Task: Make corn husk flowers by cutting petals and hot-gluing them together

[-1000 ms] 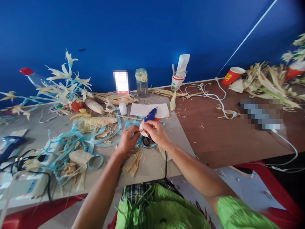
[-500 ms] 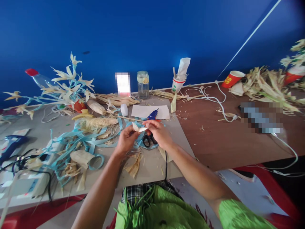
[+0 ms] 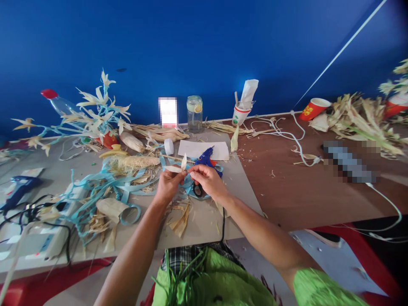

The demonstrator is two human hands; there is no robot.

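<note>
Two pale corn husk petals [image 3: 184, 162] fan out above my fingers, one upright and one pointing left. My left hand [image 3: 168, 185] is closed, pinching them near their base between thumb and fingers. Close beside it, my right hand [image 3: 208, 180] is also closed, its thumb and fingertips pinching at the petals' lower end. What lies between those fingertips is mostly hidden. Just beyond my right hand rests a blue glue gun [image 3: 205, 156]. Black-handled scissors [image 3: 197, 189] lie under my right hand, partly covered, among light blue strips.
Husk flowers on blue stems [image 3: 98, 110] stand at the back left. Blue ribbon [image 3: 127, 185], a tape roll [image 3: 130, 214] and another glue gun [image 3: 22, 189] lie left. A glass jar [image 3: 194, 114], a paper cup [image 3: 241, 114] and a phone [image 3: 349, 161] are farther off.
The petals have turned from pointing up and right to pointing left and up. My right fingers have shifted from the petal tip to the base. The view has shifted slightly.
</note>
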